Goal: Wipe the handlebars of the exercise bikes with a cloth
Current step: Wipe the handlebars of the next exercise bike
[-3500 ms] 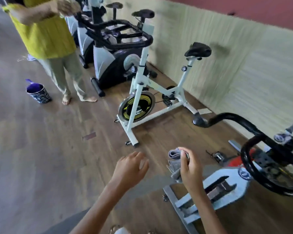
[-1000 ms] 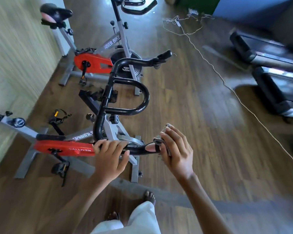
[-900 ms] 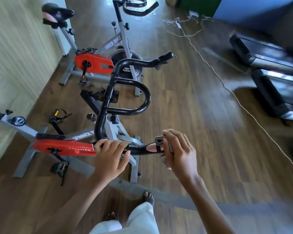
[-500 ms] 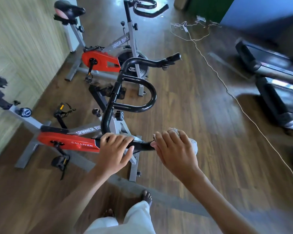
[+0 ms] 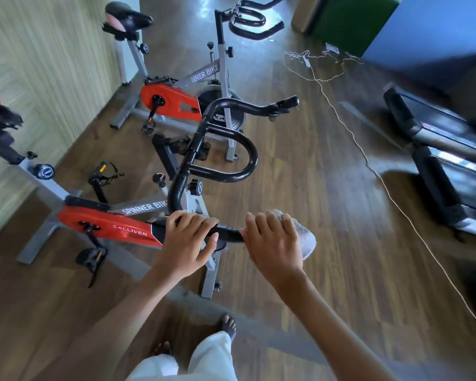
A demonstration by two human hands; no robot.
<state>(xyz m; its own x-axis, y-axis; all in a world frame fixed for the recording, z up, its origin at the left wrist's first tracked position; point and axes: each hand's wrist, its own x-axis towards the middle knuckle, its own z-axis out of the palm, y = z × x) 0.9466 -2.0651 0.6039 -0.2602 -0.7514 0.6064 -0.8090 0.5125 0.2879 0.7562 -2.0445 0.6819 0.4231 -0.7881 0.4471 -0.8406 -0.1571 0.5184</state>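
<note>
At lower centre of the frame, the left hand (image 5: 187, 243) wraps its fingers round the near arm of the black handlebar (image 5: 249, 158), apparently steadying it, while the right hand (image 5: 272, 243) curls over a grey cloth (image 5: 307, 239) bunched on that arm's tip. Wiping looks barely begun: the cloth sits only at this end, so the central loop, the far arm and the second bike's handlebar (image 5: 248, 26) at upper centre probably remain, though cleanliness cannot be read.
</note>
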